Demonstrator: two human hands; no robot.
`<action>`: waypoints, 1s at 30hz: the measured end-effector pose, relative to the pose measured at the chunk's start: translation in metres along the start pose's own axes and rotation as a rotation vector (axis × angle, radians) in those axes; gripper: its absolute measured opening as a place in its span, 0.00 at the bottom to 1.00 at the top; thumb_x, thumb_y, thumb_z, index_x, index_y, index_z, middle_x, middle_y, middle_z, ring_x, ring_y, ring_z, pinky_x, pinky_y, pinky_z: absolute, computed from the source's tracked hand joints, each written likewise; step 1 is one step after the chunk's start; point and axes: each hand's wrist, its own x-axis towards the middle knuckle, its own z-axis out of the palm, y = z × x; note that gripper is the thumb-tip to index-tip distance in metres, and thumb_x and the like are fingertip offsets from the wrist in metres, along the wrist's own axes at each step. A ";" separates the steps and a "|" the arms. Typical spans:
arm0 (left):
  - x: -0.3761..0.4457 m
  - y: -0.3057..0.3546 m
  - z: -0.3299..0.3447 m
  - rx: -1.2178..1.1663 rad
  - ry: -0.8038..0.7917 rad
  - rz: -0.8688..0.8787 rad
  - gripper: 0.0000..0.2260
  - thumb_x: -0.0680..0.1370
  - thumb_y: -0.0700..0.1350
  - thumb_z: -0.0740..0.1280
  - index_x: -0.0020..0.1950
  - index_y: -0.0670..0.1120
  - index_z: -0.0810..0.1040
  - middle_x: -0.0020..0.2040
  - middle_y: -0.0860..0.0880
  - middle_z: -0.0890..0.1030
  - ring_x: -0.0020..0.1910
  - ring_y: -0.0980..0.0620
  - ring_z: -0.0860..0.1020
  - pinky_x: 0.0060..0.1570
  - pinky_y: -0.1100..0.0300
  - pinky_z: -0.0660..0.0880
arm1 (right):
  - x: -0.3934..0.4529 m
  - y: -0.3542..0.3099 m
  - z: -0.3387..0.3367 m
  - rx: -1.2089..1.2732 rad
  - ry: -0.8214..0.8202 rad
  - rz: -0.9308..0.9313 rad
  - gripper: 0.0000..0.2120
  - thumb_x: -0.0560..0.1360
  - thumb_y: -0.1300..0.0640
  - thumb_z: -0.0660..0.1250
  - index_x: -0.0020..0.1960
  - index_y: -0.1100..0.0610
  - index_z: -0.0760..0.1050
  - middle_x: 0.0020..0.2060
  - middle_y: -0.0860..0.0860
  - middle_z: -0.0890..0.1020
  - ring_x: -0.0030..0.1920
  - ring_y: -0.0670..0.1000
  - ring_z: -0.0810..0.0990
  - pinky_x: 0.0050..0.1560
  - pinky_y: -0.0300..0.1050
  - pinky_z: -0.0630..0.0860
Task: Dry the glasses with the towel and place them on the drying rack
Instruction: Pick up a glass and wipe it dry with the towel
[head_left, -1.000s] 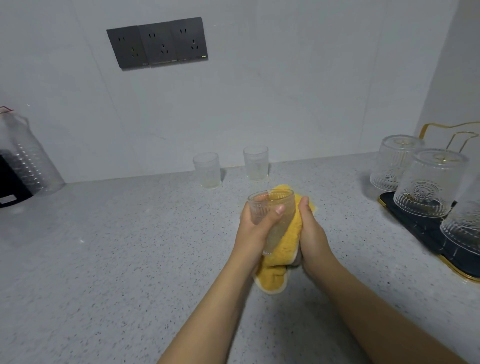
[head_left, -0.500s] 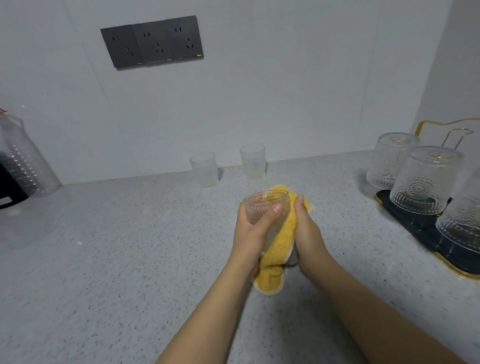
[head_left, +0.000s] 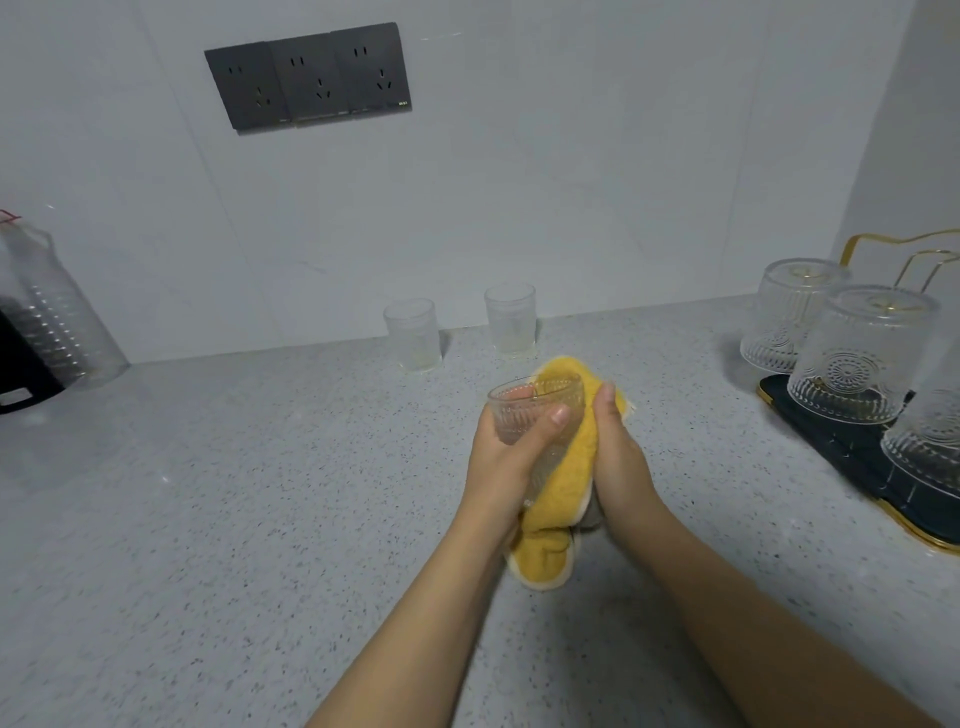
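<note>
My left hand (head_left: 511, 457) grips a clear ribbed glass (head_left: 535, 408), mouth tilted up and away from me. A yellow towel (head_left: 569, 467) wraps the glass's right side and hangs below it, pressed on by my right hand (head_left: 618, 457). Two more glasses (head_left: 413, 335) (head_left: 510, 319) stand upright by the back wall. At the right, a dark drying rack (head_left: 852, 447) with a gold rim holds three patterned glasses upside down, the middle one (head_left: 857, 356) nearest my hands.
The grey speckled counter (head_left: 234, 493) runs to a white wall with a dark socket panel (head_left: 309, 75). A large clear plastic jug (head_left: 52, 317) and a black object (head_left: 21, 374) stand at the far left.
Both hands, the glass and the towel stay in nearly the same place; the grip shifts slightly as the towel rubs the glass's side.
</note>
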 end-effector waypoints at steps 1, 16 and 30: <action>-0.001 0.000 0.000 -0.026 -0.015 -0.002 0.35 0.62 0.54 0.77 0.64 0.40 0.75 0.56 0.42 0.83 0.55 0.46 0.83 0.52 0.55 0.80 | 0.000 -0.003 -0.001 0.037 0.008 0.021 0.25 0.79 0.39 0.48 0.50 0.52 0.79 0.41 0.50 0.82 0.44 0.49 0.81 0.44 0.42 0.76; -0.004 0.006 0.003 0.013 0.046 0.001 0.36 0.62 0.56 0.78 0.63 0.40 0.75 0.56 0.42 0.83 0.54 0.45 0.83 0.53 0.51 0.80 | -0.008 0.003 0.005 -0.023 0.005 -0.124 0.14 0.78 0.42 0.48 0.50 0.43 0.71 0.42 0.39 0.77 0.44 0.39 0.76 0.40 0.27 0.73; -0.008 0.026 -0.007 0.177 -0.184 -0.125 0.17 0.68 0.52 0.76 0.54 0.47 0.81 0.47 0.50 0.86 0.47 0.51 0.84 0.45 0.58 0.80 | 0.009 -0.014 -0.018 -0.090 0.125 -0.140 0.29 0.77 0.38 0.49 0.56 0.59 0.77 0.46 0.56 0.82 0.47 0.52 0.81 0.51 0.47 0.77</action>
